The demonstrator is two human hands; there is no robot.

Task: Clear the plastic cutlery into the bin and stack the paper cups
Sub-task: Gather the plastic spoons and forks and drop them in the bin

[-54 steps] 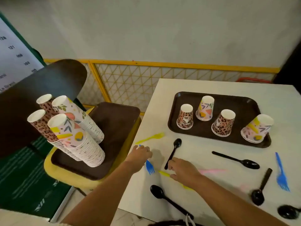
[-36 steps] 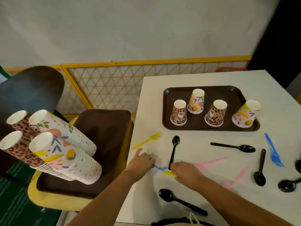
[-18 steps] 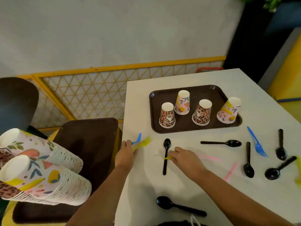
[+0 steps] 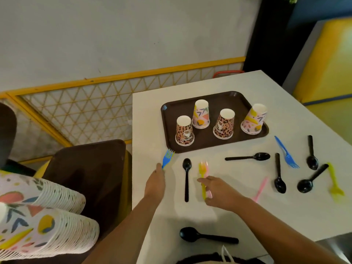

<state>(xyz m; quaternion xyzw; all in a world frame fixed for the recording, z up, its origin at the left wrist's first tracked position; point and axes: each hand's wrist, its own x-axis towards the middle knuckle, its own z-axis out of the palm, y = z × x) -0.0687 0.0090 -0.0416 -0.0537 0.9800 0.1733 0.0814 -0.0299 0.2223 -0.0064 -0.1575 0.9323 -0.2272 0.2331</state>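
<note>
My left hand grips a blue fork near the table's left edge, tines pointing up toward the tray. A yellow fork with a pink one behind it is pinched in my right hand. A black spoon lies between my hands. Several upside-down paper cups, among them a leopard-print cup, stand on the brown tray. More black spoons, a second blue fork, a loose pink fork and a yellow-green fork lie on the white table.
Long stacks of paper cups lie on a brown tray on a yellow stand left of the table. A black spoon lies near the table's front edge. A yellow lattice fence runs behind.
My left hand has turned the blue fork so its tines point up, near the tray corner. My right hand has lifted the yellow fork together with a pink one. The view shifted right.
</note>
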